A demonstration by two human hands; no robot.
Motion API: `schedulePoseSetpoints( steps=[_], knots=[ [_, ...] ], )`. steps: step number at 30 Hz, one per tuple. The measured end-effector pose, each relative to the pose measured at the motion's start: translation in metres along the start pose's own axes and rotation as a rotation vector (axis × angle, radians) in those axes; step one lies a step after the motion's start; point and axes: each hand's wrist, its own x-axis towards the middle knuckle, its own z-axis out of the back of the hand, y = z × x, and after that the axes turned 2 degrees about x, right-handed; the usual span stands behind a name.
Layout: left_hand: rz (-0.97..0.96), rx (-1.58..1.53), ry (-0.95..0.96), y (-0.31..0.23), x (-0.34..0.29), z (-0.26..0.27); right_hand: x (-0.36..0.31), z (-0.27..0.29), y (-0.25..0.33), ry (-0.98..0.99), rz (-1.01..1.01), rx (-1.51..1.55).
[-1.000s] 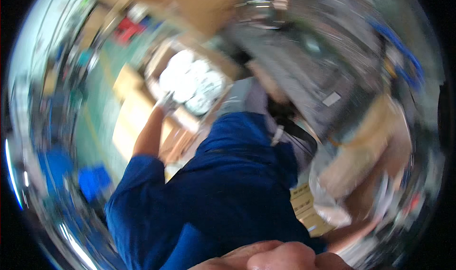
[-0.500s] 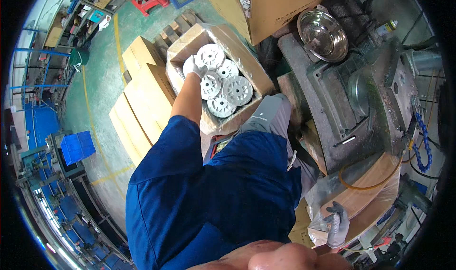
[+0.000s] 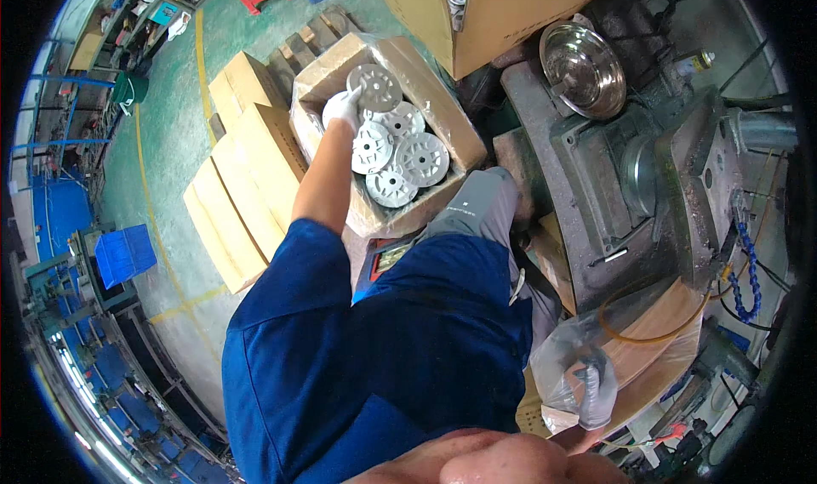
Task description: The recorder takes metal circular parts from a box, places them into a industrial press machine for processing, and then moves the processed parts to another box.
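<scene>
My left hand [image 3: 342,108], in a white glove, grips the edge of a grey metal disc [image 3: 375,88]. The disc is tilted up in the far part of an open, plastic-lined cardboard box [image 3: 362,207]. Several more round cast discs [image 3: 422,159] with ribbed faces and centre holes lie beneath it. At the lower right, my gloved right hand [image 3: 597,392] is beside a second cardboard box [image 3: 659,348] with a clear plastic liner [image 3: 566,348]. Its fingers are slightly bent and apart, partly veiled by the plastic, with nothing visible in them.
Closed cartons [image 3: 247,190] stand left of the disc box. To the right is a dark metal machine [image 3: 613,186] with a shiny steel bowl [image 3: 584,69] on it. A large open carton [image 3: 502,20] stands at the far side. A blue bin [image 3: 125,254] is at far left.
My left hand has taken hold of the far disc and tilted it up. My right hand has moved slightly left, and the plastic liner now bulges around its fingers.
</scene>
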Motion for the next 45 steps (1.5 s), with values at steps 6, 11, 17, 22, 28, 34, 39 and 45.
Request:
schedulePoseSetpoints(
  steps=[6,11,17,22,28,34,39,45],
  knots=[
    [-0.085,-0.785,0.388,-0.022,-0.180,-0.013,0.032,-0.045,-0.022,0.035,0.041,0.113],
    [-0.378,-0.240,0.952,-0.103,-0.293,-0.081,0.108,-0.100,-0.003,0.603,-0.243,1.040],
    [-1.213,0.393,1.413,-0.185,-0.392,-0.153,0.117,-0.076,0.043,0.339,0.086,1.701],
    [-0.703,0.163,1.394,-0.183,-0.429,-0.176,0.093,-0.043,0.037,-0.158,0.506,1.459],
    [-0.977,0.147,0.952,-0.149,-0.469,-0.232,0.090,-0.036,0.029,-0.425,0.609,0.831],
    [-0.959,0.243,0.926,-0.151,-0.479,-0.246,0.096,-0.033,0.030,-0.415,0.645,0.962],
    [-1.037,0.068,0.752,-0.190,-0.464,-0.273,0.087,-0.030,0.007,-0.365,0.512,0.960],
    [-1.177,0.211,0.467,-0.287,-0.440,-0.348,0.059,-0.067,-0.061,-0.272,0.198,0.887]
  ],
)
